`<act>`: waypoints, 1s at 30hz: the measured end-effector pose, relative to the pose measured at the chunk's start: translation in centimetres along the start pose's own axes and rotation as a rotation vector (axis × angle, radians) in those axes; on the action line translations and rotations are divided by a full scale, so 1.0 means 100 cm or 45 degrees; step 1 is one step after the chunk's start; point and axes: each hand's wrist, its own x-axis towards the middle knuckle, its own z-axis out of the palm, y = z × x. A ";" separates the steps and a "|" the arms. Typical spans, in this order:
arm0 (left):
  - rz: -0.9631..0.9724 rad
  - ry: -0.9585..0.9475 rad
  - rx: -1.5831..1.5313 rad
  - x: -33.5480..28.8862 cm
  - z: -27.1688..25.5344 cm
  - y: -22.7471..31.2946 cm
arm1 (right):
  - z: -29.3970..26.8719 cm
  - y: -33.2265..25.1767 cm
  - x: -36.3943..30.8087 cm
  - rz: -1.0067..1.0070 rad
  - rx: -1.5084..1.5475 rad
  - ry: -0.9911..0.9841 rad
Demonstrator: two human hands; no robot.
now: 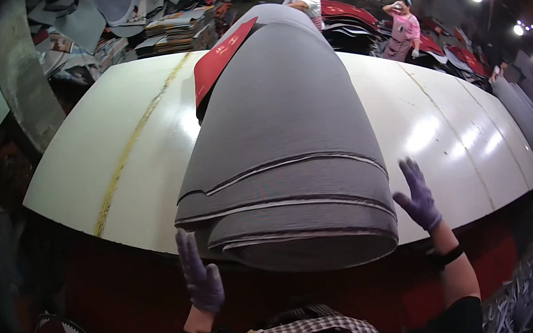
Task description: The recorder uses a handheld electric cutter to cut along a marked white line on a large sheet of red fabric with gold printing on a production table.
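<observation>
A large stack of grey mats (279, 111) lies lengthwise across the white table, its near ends curling down over the front edge. On the far left part of the stack rests a red mat (222, 58) with pale printing. My left hand (200, 273), in a purple glove, is raised beside the stack's near left corner with fingers stretched up. At the near right corner my right hand (417, 197), gloved the same way, is spread with the thumb apart. Neither hand grips anything; whether the fingertips touch the mats' edges I cannot tell.
The white table (108, 140) has a yellowish seam on its left part. Beyond it stand two people (305, 1) near piles of red mats (350, 12). Stacked sheets and scraps (174, 30) fill the back left. Grey trimmings (518, 291) lie at the lower right.
</observation>
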 end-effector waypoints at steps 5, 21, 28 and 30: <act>0.235 -0.039 0.125 0.026 0.021 0.008 | 0.078 -0.030 -0.015 0.028 0.537 -0.127; 0.422 -0.002 -0.002 0.051 0.027 -0.071 | 0.076 -0.163 0.041 -0.046 -0.042 -0.179; 0.318 -0.454 0.206 -0.015 0.045 -0.143 | 0.064 -0.214 0.057 -0.133 -0.171 -0.318; 0.095 -0.455 0.118 -0.022 0.051 -0.184 | 0.081 -0.245 0.073 -0.154 -0.200 -0.376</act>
